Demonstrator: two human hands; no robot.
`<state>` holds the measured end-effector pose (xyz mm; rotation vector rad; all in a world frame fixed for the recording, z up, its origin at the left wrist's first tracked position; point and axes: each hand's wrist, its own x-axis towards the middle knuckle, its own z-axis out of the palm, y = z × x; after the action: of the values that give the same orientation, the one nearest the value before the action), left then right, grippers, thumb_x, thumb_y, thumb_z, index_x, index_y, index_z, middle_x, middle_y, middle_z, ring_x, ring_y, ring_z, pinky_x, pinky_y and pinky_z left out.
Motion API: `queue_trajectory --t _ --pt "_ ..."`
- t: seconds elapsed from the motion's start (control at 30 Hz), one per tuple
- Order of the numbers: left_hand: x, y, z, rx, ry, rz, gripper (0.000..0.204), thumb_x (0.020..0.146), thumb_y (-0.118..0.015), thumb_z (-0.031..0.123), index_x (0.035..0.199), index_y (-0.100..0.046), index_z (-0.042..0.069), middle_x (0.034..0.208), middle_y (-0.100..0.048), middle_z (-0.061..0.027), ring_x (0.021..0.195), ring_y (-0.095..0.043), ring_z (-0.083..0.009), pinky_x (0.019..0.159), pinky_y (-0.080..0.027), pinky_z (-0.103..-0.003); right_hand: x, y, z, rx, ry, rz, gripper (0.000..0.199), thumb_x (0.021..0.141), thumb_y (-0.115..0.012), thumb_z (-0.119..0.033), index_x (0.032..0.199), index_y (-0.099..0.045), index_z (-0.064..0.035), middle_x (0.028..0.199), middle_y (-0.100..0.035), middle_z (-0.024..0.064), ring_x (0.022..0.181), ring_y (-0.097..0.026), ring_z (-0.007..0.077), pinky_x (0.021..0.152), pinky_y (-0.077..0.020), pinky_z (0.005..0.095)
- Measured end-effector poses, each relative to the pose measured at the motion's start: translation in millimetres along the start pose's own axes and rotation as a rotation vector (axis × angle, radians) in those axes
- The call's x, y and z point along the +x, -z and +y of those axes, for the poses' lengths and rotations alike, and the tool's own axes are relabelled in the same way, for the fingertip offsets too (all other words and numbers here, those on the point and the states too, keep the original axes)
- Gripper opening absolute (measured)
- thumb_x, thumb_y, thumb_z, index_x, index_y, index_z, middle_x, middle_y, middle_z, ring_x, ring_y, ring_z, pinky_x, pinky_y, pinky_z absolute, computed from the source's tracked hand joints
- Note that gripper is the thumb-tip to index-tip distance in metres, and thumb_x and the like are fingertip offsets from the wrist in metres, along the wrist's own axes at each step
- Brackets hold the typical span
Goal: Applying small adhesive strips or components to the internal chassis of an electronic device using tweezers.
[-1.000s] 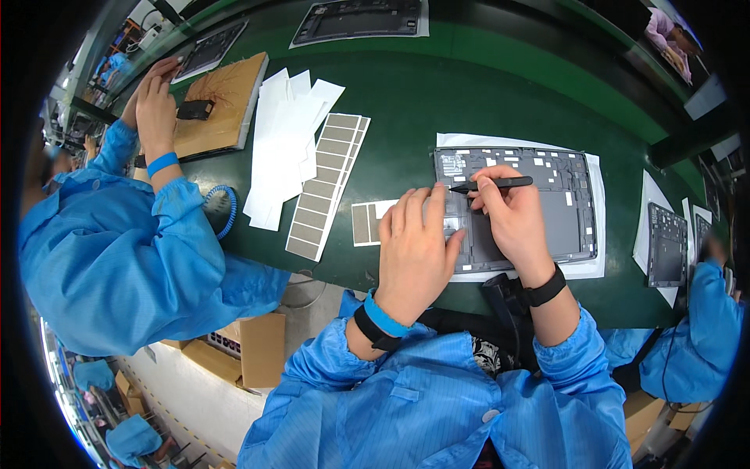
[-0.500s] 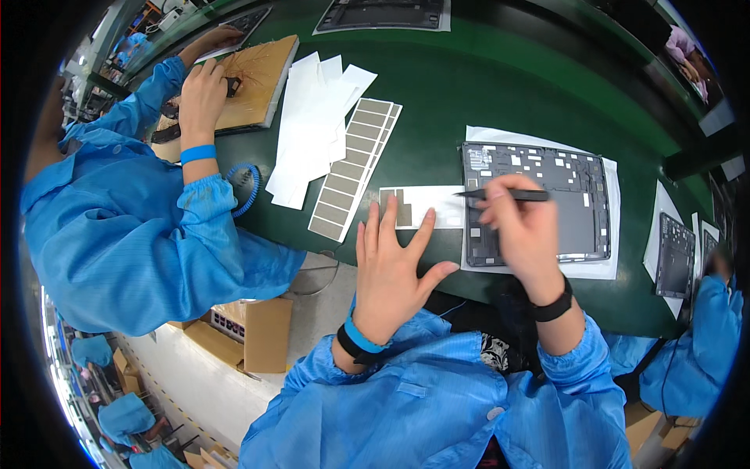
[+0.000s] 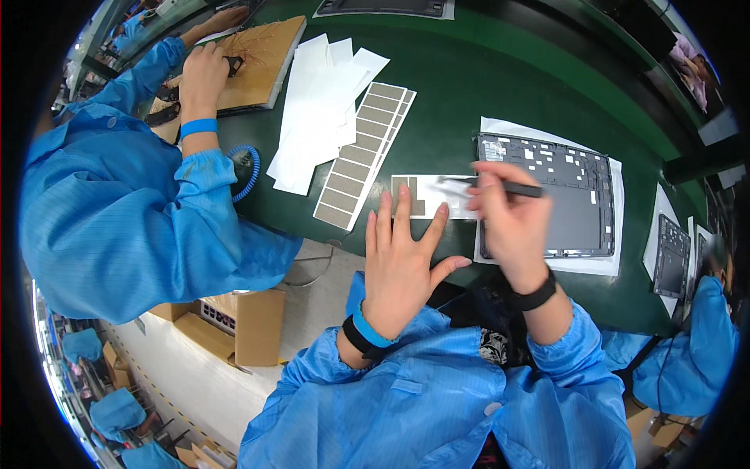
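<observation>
My left hand (image 3: 402, 273) lies with fingers spread over the near edge of a small white backing sheet (image 3: 453, 202), which carries a few grey-brown stickers (image 3: 419, 207) at its left end. Pinched in my right hand (image 3: 512, 227) is a pair of black tweezers (image 3: 523, 189). Their blurred tips point left above the white part of that sheet; whether they grip a sticker I cannot tell. Right of the sheet, partly behind my right hand, a dark tablet housing (image 3: 582, 215) lies on white paper (image 3: 617, 254). Small white pieces dot its far half.
Left of my hands lie a sheet of grey-brown rectangular stickers (image 3: 355, 168) and loose white papers (image 3: 316, 109) on the green table (image 3: 445, 102). A co-worker's hand (image 3: 203, 82) works over a yellowish board (image 3: 266, 62). More housings lie at the far edge and right.
My right hand and the tweezers have moved left over the backing sheet, so the tips are farther from the housing. My left hand stays spread on the sheet. The whole view has shifted slightly.
</observation>
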<state>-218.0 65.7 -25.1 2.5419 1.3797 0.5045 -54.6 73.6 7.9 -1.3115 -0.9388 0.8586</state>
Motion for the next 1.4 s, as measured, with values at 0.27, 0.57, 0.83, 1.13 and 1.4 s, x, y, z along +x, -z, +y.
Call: queue_trajectory --t 0.27,0.57,0.83,1.13,1.4 --pt "0.9 -0.8 16.1 -0.192 -0.029 0.172 0.048 0.087 -0.072 0.036 0.124 -0.062 0.008 0.139 -0.047 -0.0199 0.138 -0.037 -0.0468 0.112 -0.024 -0.064 -17.9 84.0 3.5 -0.066 -0.126 -0.049 0.019 0.098 -0.060 -0.006 0.110 -0.066 0.0062 0.088 -0.068 0.0073 0.070 -0.064 0.0103 0.073 -0.0557 0.0267" --pt "10.8 -12.3 42.0 -0.217 -0.134 0.047 0.039 0.086 -0.071 0.023 0.121 -0.062 0.008 0.130 -0.054 -0.0114 0.132 -0.047 -0.0346 0.114 -0.025 -0.059 -21.3 82.1 7.8 -0.026 -0.167 -0.153 0.015 0.097 -0.061 -0.006 0.105 -0.066 0.0056 0.086 -0.067 0.0059 0.075 -0.064 0.0092 0.069 -0.0529 0.0231" --pt "9.8 -15.5 40.2 -0.221 -0.133 0.063 0.037 0.085 -0.073 0.021 0.119 -0.065 0.010 0.129 -0.057 -0.0092 0.131 -0.050 -0.0323 0.114 -0.025 -0.059 -21.2 80.6 7.7 -0.047 -0.159 -0.137 0.014 0.096 -0.061 -0.005 0.103 -0.067 0.0055 0.084 -0.068 0.0059 0.076 -0.065 0.0092 0.067 -0.0527 0.0222" --pt "7.3 -16.1 38.0 -0.216 -0.173 0.092 0.033 0.082 -0.076 0.018 0.115 -0.072 0.012 0.126 -0.060 -0.0113 0.128 -0.053 -0.0332 0.114 -0.027 -0.061 -21.3 80.0 6.7 -0.056 -0.170 -0.127 0.014 0.096 -0.062 -0.005 0.103 -0.067 0.0057 0.084 -0.069 0.0079 0.074 -0.065 0.0091 0.066 -0.0532 0.0223" --pt "6.7 -16.8 38.5 -0.222 -0.176 0.116 0.031 0.081 -0.076 0.017 0.112 -0.075 0.013 0.124 -0.062 -0.0117 0.126 -0.055 -0.0332 0.113 -0.028 -0.060 -21.8 79.0 9.1 -0.058 -0.167 -0.116 0.014 0.096 -0.062 -0.005 0.101 -0.067 0.0066 0.083 -0.069 0.0082 0.072 -0.065 0.0094 0.065 -0.0536 0.0224"
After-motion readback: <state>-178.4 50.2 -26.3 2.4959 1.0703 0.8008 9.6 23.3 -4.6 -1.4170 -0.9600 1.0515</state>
